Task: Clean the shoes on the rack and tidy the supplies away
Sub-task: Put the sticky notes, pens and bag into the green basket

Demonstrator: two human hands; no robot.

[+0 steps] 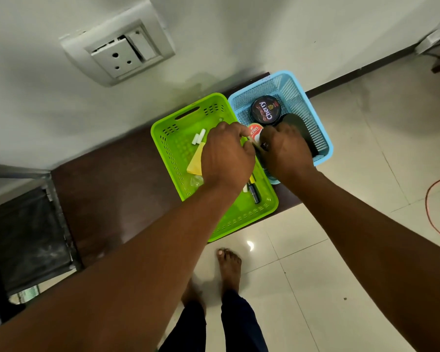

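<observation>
Lime-green perforated tray (173, 138) beside pale-blue mesh basket (313, 115). Yellow cloth (195, 162) and white sticks (198, 138) in the tray. Black tin (266, 111), white lettering, in the basket.

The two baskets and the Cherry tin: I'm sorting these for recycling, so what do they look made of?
The green basket and the blue basket look like moulded plastic: bright uniform colour, slight gloss, and walls pierced with regular slots or mesh. The Cherry tin is probably metal with a glossy printed lid, though the view alone cannot rule out plastic.
</observation>
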